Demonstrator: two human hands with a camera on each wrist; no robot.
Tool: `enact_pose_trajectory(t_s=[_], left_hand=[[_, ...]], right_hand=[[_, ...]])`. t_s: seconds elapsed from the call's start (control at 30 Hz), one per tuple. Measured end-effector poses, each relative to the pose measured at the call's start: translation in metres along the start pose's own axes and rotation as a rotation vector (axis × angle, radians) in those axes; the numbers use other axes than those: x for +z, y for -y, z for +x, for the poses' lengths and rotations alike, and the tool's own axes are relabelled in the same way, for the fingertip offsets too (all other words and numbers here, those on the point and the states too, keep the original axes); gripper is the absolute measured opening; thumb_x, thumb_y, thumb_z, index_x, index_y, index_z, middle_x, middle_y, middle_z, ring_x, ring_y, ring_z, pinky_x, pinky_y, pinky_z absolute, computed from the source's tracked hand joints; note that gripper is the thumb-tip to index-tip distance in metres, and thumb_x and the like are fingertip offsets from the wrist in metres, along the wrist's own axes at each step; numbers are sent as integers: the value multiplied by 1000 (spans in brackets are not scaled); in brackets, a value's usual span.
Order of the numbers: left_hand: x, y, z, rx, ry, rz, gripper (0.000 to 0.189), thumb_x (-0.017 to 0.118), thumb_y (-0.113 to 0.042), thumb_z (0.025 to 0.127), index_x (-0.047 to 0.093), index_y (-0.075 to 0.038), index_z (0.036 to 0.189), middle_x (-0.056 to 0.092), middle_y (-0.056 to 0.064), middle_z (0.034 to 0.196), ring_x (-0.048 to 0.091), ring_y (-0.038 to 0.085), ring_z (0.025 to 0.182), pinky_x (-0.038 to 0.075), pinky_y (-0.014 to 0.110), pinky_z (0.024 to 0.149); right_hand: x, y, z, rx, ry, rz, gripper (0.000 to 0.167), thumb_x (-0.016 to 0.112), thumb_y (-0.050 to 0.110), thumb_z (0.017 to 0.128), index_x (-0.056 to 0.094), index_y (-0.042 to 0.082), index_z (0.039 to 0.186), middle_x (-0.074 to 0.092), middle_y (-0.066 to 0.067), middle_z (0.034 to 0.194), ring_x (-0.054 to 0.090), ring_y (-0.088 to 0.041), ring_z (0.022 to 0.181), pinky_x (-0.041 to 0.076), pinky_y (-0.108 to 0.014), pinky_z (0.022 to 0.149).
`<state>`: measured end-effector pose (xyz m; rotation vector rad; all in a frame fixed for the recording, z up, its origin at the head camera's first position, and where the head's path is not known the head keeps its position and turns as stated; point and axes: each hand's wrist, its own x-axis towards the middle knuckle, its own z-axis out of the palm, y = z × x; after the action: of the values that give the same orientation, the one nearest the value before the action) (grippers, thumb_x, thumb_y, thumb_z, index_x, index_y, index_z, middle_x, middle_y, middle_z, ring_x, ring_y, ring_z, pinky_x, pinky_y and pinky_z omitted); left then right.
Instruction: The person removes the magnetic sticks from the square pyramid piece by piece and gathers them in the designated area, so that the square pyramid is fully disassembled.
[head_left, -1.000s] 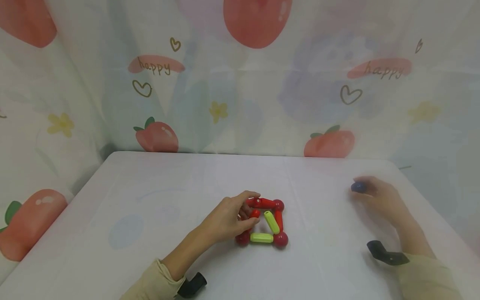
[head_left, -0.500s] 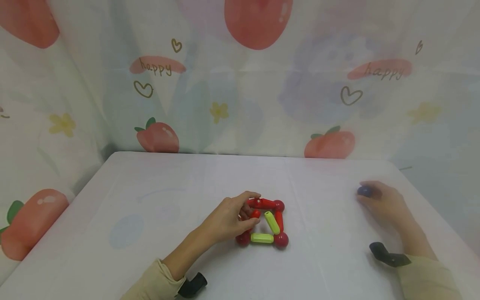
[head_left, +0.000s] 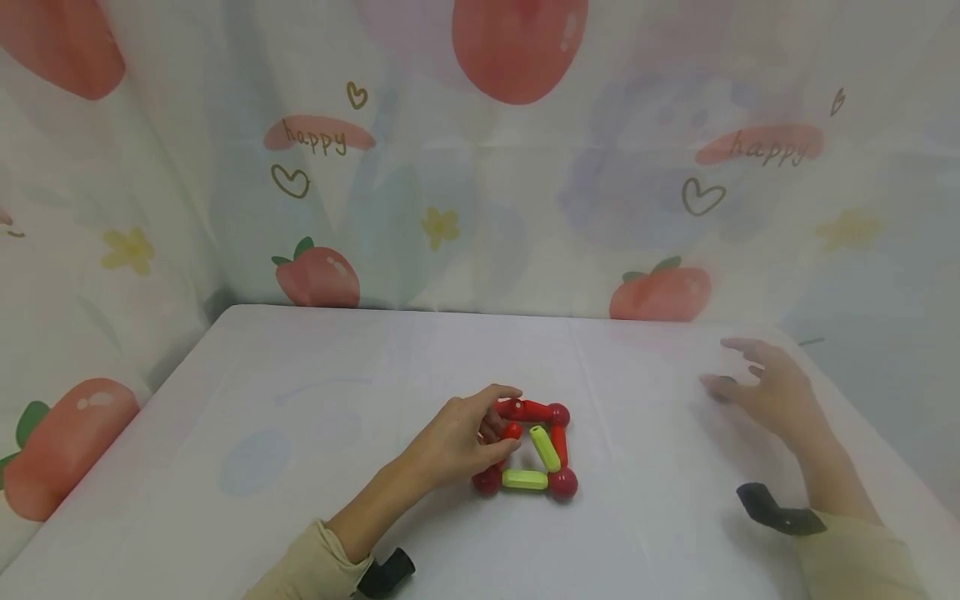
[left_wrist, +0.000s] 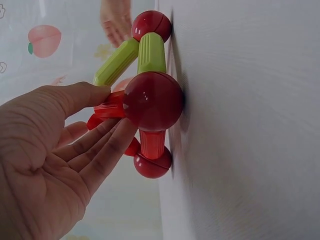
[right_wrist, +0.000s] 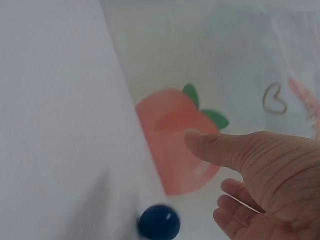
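Note:
Red balls (head_left: 562, 483) and short rods form a four-sided magnetic-stick frame on the table. A yellow-green rod (head_left: 525, 479) is its near side; another yellow-green rod (head_left: 545, 448) slants up from the near right ball. My left hand (head_left: 450, 437) covers the frame's left side. In the left wrist view, its thumb and fingers pinch a red rod (left_wrist: 112, 105) that rises from the nearest red ball (left_wrist: 152, 101). Far to the right, my right hand (head_left: 772, 396) is spread open above a dark blue ball (right_wrist: 159, 222), which the thumb mostly hides in the head view.
The white-covered table (head_left: 637, 533) ends at a patterned cloth backdrop (head_left: 510, 192). More patterned cloth (head_left: 60, 292) hangs at the left. Dark wrist mounts (head_left: 780, 510) stick out beside both sleeves.
My right hand has let go of the blue ball, its fingers spreading apart, and the ball now lies on the table. The left hand and the frame stay in place.

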<state>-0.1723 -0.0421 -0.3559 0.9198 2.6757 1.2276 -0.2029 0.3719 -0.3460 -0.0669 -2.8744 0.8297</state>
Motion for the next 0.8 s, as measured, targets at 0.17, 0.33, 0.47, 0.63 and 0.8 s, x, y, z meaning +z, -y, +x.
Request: enact_pose_trajectory(t_s=[0.17,0.33,0.47,0.63,0.8], left_hand=[[1,-1,-1,20,-21,4,58,80,-9,87,55,-10,139,71,1,91,64,5,78,54,15,71],[2,-1,-3,29,-80,-20,58,81,-6,85,57,-9,138,73,3,95,67,10,82,56,17,71],[3,2,-4,62,-146,-46,56,80,-2,83,58,-6,134,74,4,96,69,14,86,58,21,73],[1,5,-3,90,-164,-72,50,77,1,84,59,-4,130,75,4,97,71,16,88,59,22,76],[-14,5,-2,11,-59,-55,35,76,-2,85,68,-3,119,74,2,99,69,14,89,59,23,78]], right_hand=[[2,61,-11,-97,-29,56,67,70,44,96,50,2,145,58,-27,134,56,-48,122,51,-64,94],[16,107,-26,-247,226,91,43,77,33,93,65,5,123,68,-6,94,65,-26,90,58,-32,75],[36,127,-36,-328,500,154,29,82,27,88,68,8,105,60,2,77,57,-16,74,52,-23,64],[64,139,-45,-346,625,166,28,85,29,84,64,12,92,59,4,71,55,-12,67,48,-23,59],[79,146,-51,-344,621,136,31,84,31,84,60,14,91,58,5,70,54,-12,67,45,-23,57]])
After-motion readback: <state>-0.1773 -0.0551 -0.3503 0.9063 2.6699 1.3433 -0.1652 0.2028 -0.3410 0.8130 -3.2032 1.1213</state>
